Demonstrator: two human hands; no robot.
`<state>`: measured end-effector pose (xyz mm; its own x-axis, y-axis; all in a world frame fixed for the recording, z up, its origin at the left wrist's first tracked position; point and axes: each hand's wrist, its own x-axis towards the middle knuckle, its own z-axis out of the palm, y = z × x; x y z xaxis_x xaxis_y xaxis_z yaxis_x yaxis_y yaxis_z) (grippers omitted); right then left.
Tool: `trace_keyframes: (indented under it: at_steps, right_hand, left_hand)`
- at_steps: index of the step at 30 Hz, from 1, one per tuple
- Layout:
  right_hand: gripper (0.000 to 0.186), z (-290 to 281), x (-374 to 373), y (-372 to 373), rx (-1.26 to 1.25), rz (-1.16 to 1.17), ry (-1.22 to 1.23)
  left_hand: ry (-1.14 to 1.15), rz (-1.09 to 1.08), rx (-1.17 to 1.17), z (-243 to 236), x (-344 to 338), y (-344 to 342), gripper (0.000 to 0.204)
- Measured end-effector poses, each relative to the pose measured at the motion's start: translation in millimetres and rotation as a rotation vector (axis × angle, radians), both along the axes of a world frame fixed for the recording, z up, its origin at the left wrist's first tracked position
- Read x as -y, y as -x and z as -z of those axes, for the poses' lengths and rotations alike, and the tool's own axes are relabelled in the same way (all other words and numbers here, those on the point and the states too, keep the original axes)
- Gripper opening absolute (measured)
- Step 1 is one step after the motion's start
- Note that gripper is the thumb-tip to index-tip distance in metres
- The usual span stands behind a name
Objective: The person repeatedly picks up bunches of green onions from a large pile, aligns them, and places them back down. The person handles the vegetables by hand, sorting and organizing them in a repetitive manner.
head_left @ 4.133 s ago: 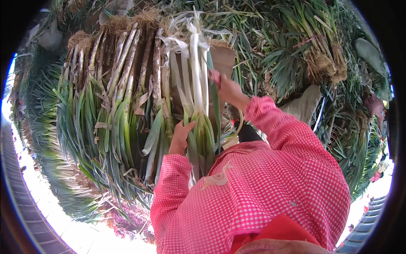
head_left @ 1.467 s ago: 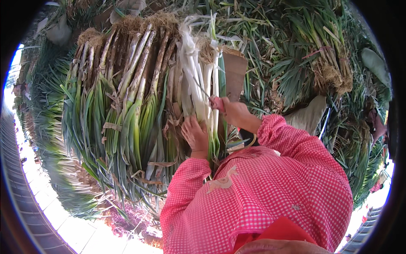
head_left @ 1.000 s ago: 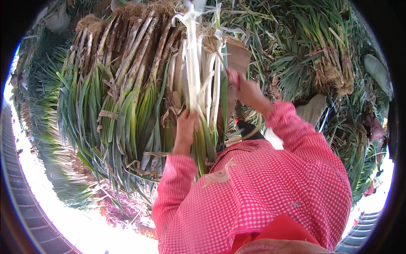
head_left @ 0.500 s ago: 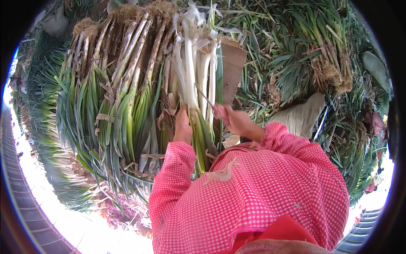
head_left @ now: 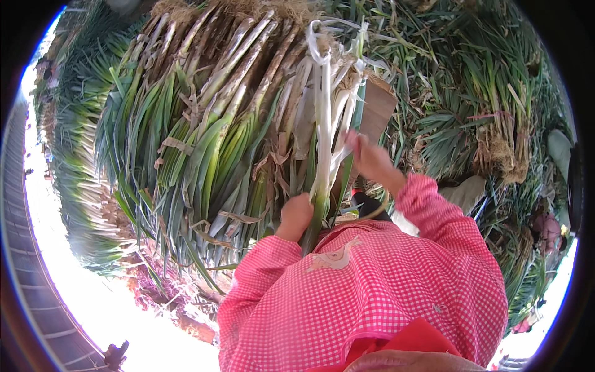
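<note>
A white-stemmed leek (head_left: 323, 118) stands in front of me, roots toward the far side and green leaves toward my body. My left hand (head_left: 296, 216) is closed around it where white turns to green. My right hand (head_left: 377, 164) is closed on a small knife (head_left: 353, 141) with a pinkish handle, beside the white stems; the blade is smeared and hard to make out. Thin white skin curls loose at the root end. Just left lies a thick row of unpeeled leeks (head_left: 211, 118) with brown, soiled stems and roots.
Brown cardboard (head_left: 377, 111) lies right of the stems. Loose green leaves (head_left: 440, 139) cover the ground beyond, with a tied bundle of leeks (head_left: 505, 124) at the right. More leeks (head_left: 87, 180) are stacked along the left side. A pale cloth sack (head_left: 465, 192) lies near my right sleeve.
The view has shifted, so the leeks sit farther right. My left hand is nearer my body, lower on the leek. My right hand with the knife has moved up beside the white stems.
</note>
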<state>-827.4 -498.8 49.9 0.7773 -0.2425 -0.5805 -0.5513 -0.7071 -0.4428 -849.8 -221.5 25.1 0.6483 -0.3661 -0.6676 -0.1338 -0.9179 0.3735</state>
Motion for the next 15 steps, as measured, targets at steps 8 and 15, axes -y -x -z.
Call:
trace_keyframes:
  at_steps: [8, 15]
  right_hand:
    - [0.034, -3, -6, -7, 0.021, -0.109, -0.109]
    - [0.041, 21, -9, 24, 0.224, 0.067, -0.024]
  left_hand:
    - [0.087, -0.059, 0.760, -17, 6, -178, 0.040]
    - [-0.076, 0.003, 0.620, 9, 21, -229, 0.042]
